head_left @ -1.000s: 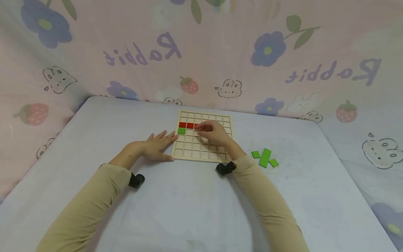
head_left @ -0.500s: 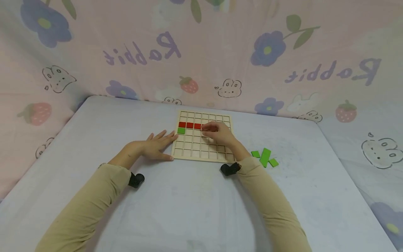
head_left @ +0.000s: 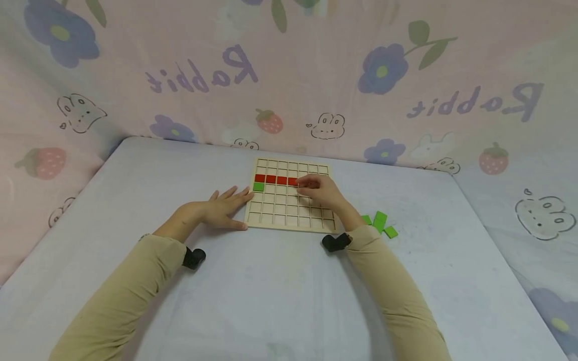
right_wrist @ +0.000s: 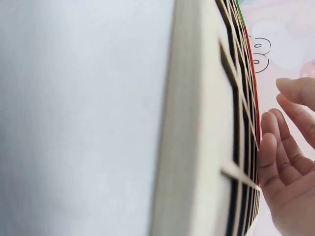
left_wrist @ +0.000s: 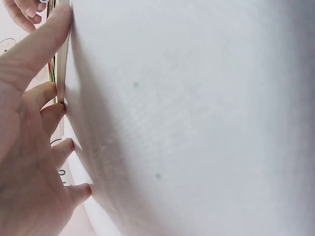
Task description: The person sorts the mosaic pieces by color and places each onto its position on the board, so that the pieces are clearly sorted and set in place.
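A pale wooden grid board (head_left: 280,209) lies flat on the table. One row shows several red squares (head_left: 276,179), with a green square (head_left: 258,187) just in front of the leftmost. My right hand (head_left: 321,191) is over that row, fingers bent and fingertips at the right end of the visible red. In the right wrist view, no piece shows between the right fingers (right_wrist: 268,147), and the thumb side stands apart from them. Fingers spread, my left hand (head_left: 223,210) rests on the table, its fingertips and thumb touching the board's left edge.
Green pieces lie right of the board: an oblong one (head_left: 380,220), a small square (head_left: 391,232), and another green piece (head_left: 366,219) partly hidden by the right forearm. A printed cloth (head_left: 289,90) hangs behind the table's far edge (head_left: 203,145).
My right hand has slid rightward along the row, and more red squares show to its left. The left hand stays at the board's edge.
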Available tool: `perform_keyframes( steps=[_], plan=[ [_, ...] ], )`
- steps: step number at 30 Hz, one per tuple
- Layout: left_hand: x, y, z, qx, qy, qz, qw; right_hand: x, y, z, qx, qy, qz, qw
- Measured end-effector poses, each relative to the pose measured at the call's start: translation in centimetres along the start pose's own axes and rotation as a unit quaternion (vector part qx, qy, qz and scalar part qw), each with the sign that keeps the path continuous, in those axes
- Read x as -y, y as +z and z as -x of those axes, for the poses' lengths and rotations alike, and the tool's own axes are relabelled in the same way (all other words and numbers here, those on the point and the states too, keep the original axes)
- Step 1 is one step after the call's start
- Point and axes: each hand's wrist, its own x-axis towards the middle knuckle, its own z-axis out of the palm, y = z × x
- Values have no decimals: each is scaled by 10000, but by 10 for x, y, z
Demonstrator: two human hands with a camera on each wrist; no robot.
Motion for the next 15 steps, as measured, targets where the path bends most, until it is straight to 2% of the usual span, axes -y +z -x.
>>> perform_keyframes(
  steps=[15],
  plan=[
    [1, 0, 0, 17, -51, -6, 10000, -6, -10, 6, -94, 65, 111, 9999]
  ],
)
